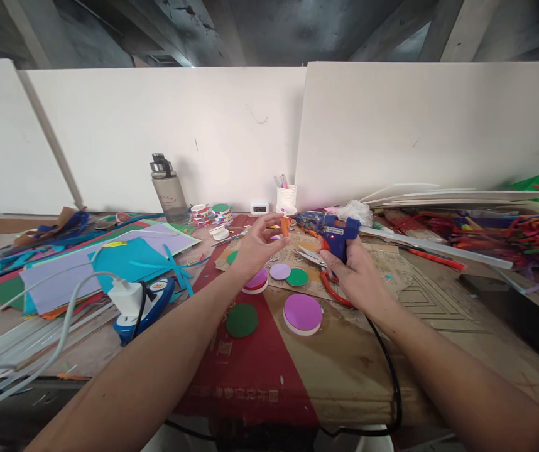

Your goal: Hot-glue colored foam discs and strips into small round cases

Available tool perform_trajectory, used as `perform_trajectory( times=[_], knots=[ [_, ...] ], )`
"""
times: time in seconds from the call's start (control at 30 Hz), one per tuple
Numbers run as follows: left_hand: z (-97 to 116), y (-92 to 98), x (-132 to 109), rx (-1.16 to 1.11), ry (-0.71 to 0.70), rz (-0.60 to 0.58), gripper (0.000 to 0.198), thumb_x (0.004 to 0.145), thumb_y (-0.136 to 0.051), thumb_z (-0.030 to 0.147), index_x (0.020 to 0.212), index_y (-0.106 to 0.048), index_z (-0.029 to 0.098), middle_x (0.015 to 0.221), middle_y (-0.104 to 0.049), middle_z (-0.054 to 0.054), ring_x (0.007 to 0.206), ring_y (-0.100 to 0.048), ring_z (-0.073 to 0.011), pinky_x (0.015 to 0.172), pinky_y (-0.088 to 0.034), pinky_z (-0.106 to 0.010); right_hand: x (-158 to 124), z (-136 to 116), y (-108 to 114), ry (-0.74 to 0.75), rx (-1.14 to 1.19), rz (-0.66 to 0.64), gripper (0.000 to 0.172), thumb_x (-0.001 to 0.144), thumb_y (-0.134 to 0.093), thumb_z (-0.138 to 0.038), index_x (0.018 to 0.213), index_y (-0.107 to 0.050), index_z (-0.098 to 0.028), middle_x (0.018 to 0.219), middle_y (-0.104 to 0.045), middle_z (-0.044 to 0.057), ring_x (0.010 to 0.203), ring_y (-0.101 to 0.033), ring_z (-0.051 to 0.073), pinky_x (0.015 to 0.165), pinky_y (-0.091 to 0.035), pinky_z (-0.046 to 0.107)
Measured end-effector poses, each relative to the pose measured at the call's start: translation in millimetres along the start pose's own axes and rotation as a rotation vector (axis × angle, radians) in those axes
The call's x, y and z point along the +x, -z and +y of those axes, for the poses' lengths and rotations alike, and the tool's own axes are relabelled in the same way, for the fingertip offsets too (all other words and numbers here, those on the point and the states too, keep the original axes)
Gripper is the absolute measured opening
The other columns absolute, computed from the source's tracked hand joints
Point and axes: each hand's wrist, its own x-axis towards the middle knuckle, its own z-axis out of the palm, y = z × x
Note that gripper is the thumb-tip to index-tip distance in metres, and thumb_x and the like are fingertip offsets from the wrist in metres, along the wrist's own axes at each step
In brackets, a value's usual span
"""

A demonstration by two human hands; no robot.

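Observation:
My right hand (pixel 352 273) is wrapped round the grip of a blue hot glue gun (pixel 330 229), its nozzle pointing left. My left hand (pixel 256 246) pinches a small orange piece (pixel 285 226) between thumb and fingertips, right at the nozzle. Below the hands lie foam discs on cardboard (pixel 382 351): a large purple disc (pixel 303 313), a dark green disc (pixel 242 320), a small lilac disc (pixel 279 271), a small green disc (pixel 296 277) and a pink disc (pixel 256 280). Scissors (pixel 311 255) lie just under the gun.
Coloured paper sheets (pixel 109 263) and a white plug on a blue power strip (pixel 140 304) lie at left. A grey water bottle (pixel 168 188), tape rolls (pixel 210 213) and a white pen cup (pixel 286 198) stand by the white wall. Pipe cleaners (pixel 509 235) pile at right.

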Motion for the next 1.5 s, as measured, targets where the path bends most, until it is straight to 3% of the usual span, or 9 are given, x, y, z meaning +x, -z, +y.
perform_trajectory(
  times=[0.27,0.43,0.6,0.9,1.03,1.2,1.5],
  knots=[
    [1.4,-0.8,-1.3,-0.02,0.016,0.048,0.049,0.064,-0.084,0.026,0.109,-0.066,0.023,0.115,-0.067,-0.007,0.102,-0.064,-0.0226,0.085,-0.055,-0.04,-0.7,-0.6,0.2,-0.018,-0.009,0.004,0.033,0.09,-0.053,-0.041,0.116,-0.054,-0.022,0.109,-0.069,0.011,0.104,-0.061,0.03,0.097,-0.044,0.05],
    [-0.2,0.2,-0.7,0.009,0.011,0.014,0.047,0.069,-0.081,0.027,0.114,-0.067,0.024,0.114,-0.067,-0.008,0.106,-0.063,-0.024,0.089,-0.054,-0.042,0.6,-0.8,0.3,-0.023,0.011,-0.004,0.032,0.09,-0.053,-0.041,0.115,-0.054,-0.021,0.106,-0.069,0.011,0.111,-0.059,0.031,0.099,-0.042,0.05],
    [-0.3,0.9,-1.3,0.012,0.012,-0.001,0.047,0.071,-0.08,0.028,0.116,-0.066,0.026,0.113,-0.067,-0.007,0.104,-0.063,-0.0225,0.088,-0.054,-0.04,1.2,-1.1,1.2,0.004,0.021,0.003,0.034,0.09,-0.054,-0.04,0.119,-0.054,-0.022,0.115,-0.068,0.011,0.111,-0.059,0.03,0.098,-0.043,0.048],
    [2.8,-0.8,-3.0,0.009,0.016,0.0,0.045,0.071,-0.079,0.029,0.114,-0.067,0.026,0.109,-0.067,-0.006,0.096,-0.065,-0.0208,0.079,-0.058,-0.036,1.3,-0.9,1.8,-0.002,0.021,0.007,0.032,0.09,-0.053,-0.04,0.116,-0.056,-0.022,0.112,-0.069,0.011,0.107,-0.061,0.03,0.096,-0.045,0.048],
    [3.9,-1.5,-3.6,0.049,0.028,0.045,0.042,0.071,-0.079,0.029,0.111,-0.068,0.023,0.112,-0.068,-0.009,0.099,-0.065,-0.0238,0.078,-0.058,-0.038,1.7,-0.8,2.0,0.004,0.032,0.006,0.033,0.09,-0.054,-0.041,0.116,-0.055,-0.022,0.111,-0.069,0.011,0.111,-0.06,0.031,0.099,-0.044,0.049],
    [-2.4,2.4,0.1,0.083,-0.026,0.039,0.041,0.069,-0.081,0.029,0.107,-0.067,0.022,0.115,-0.069,-0.009,0.104,-0.066,-0.0253,0.089,-0.055,-0.042,2.9,-0.1,3.5,0.001,0.026,-0.009,0.033,0.09,-0.053,-0.04,0.117,-0.054,-0.022,0.11,-0.069,0.012,0.111,-0.06,0.031,0.102,-0.041,0.05],
    [-7.6,5.1,0.4,0.348,-0.133,0.093,0.04,0.072,-0.079,0.027,0.109,-0.066,0.023,0.12,-0.067,-0.007,0.099,-0.067,-0.021,0.085,-0.055,-0.035,2.7,-2.3,2.5,-0.024,-0.064,-0.036,0.037,0.088,-0.053,-0.035,0.121,-0.053,-0.02,0.112,-0.068,0.013,0.104,-0.061,0.031,0.096,-0.046,0.051]
  ],
)
